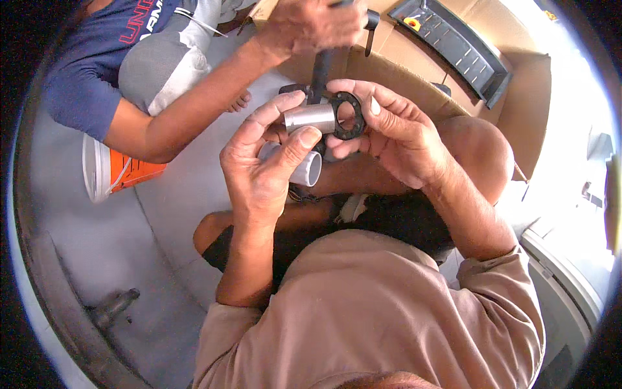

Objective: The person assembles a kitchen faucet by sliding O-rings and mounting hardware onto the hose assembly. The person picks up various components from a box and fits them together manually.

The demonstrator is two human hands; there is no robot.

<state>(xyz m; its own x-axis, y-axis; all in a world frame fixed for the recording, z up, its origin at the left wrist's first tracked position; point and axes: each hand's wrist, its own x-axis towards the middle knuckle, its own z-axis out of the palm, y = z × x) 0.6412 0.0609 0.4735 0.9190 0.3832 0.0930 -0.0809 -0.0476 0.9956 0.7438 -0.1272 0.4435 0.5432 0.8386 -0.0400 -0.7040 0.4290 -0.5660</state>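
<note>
My left hand (259, 152) is closed around a silver metal tube (310, 119) with a finely threaded end, its thumb pressed on the tube's side. Just below, a short pale grey pipe (307, 170) shows its open end under that thumb; whether the same hand grips it I cannot tell. A black ring (348, 115) with small holes round its rim is pinched in my right hand (398, 133). The ring sits at the tube's threaded end; whether it is on the thread cannot be made out. Behind the tube, a black bar (320, 74) stands upright.
A co-worker's blurred hand (317, 26) is at the top of the black bar. An open cardboard box (528, 123) behind my right hand holds a black tray (453, 48). To the left lies an orange and white bucket (97, 168); a dark cylindrical object (115, 308) is at lower left.
</note>
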